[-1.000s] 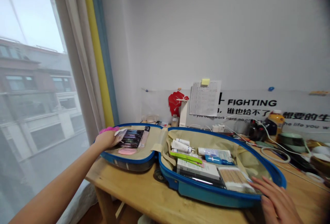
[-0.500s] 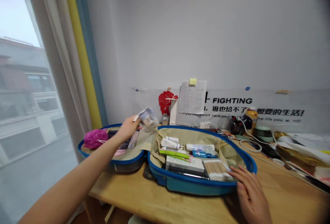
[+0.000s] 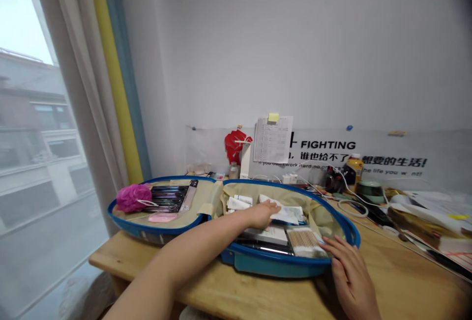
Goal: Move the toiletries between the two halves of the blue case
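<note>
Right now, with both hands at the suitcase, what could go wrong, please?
The left hand is at the packet, near the tubes; it could knock them. The right hand is close beside the swabs and might crush them. No strap shows over the pouf, so it may fall out if the suitcase tilts.

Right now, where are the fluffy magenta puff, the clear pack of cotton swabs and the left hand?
Fluffy magenta puff (image 3: 133,197): head view, ruffled middle.
Clear pack of cotton swabs (image 3: 304,242): head view, its upper face.
Left hand (image 3: 263,214): head view, back of the hand.
</note>
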Tool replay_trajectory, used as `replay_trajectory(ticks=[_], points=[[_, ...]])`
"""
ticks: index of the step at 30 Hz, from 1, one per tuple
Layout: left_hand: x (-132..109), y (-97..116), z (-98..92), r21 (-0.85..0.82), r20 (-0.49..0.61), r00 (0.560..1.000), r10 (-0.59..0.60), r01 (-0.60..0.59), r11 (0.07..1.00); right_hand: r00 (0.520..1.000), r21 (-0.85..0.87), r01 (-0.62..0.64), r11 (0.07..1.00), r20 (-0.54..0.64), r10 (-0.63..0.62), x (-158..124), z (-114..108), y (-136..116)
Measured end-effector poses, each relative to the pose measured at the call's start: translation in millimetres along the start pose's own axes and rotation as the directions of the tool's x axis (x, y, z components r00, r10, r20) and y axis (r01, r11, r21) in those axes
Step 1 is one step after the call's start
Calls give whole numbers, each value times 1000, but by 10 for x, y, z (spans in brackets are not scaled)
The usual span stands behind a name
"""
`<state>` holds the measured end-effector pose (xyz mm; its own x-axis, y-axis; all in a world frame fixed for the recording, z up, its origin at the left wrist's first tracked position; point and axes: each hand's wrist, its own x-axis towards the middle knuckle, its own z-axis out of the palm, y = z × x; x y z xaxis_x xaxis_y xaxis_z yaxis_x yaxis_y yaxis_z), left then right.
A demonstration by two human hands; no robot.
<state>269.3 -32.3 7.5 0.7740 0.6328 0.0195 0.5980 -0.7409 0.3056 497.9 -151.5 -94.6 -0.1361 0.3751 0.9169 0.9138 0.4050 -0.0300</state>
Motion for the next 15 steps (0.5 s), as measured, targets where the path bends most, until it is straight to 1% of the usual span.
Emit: replay_trajectory(ticks=[3,5,7,9,11,13,15], points=[[-36,-23,37,66,128,992,0,-9,998,1000,-2,1,1000,-5,-1,-10,13,27],[-68,-19,23,94,171,985,-12,-4,996,1000,-2,0,1000,-3,0,-21,27,47],[-122,-7,-29,101,176,984,-15,-3,995,1000,11,-14,1000,3,14,-38,45,68],[-229,-14,-115,93,130,991,-7,-5,996,999,24,-43,999,15,43,-59,64,88],[-413,-75,-232,84,30,999,-24,22,996,998,26,-64,998,27,63,-79,79,106],[-683,-221,-372,81,-89,991,-101,108,991,999,26,-50,998,21,50,-93,86,119],[-1025,-451,-530,79,-182,954,-239,256,963,1000,26,-22,999,13,21,-98,85,127]])
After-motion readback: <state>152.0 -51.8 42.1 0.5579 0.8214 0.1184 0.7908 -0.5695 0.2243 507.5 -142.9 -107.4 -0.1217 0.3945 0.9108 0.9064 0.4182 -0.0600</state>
